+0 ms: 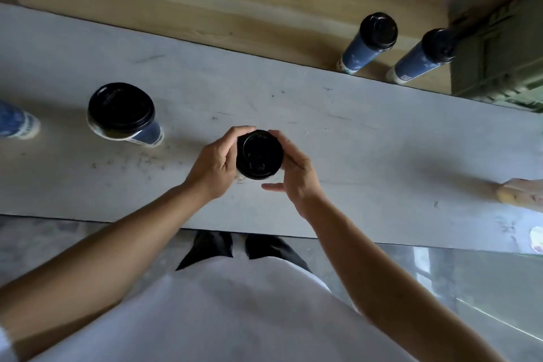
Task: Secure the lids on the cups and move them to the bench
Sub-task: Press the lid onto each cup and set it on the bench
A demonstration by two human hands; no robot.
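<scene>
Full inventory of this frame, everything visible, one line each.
Cup on table: 1, blue, black lid, left of centre.
Held cup's lid: 1, black, centre, cup mostly hidden beneath.
Cups on bench: 2, blue, black lids, far right; second.
Cut-off cup: 1, blue, left edge.
Table: 1, grey.
Bench: 1, wooden, behind table.
Crate: 1, green, far right.
Left hand; right hand: both gripping the lid's rim.

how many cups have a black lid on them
4: one between the hands, one left of it on the grey table, two on the wooden bench. Far-left cup's top is cut off.
</scene>
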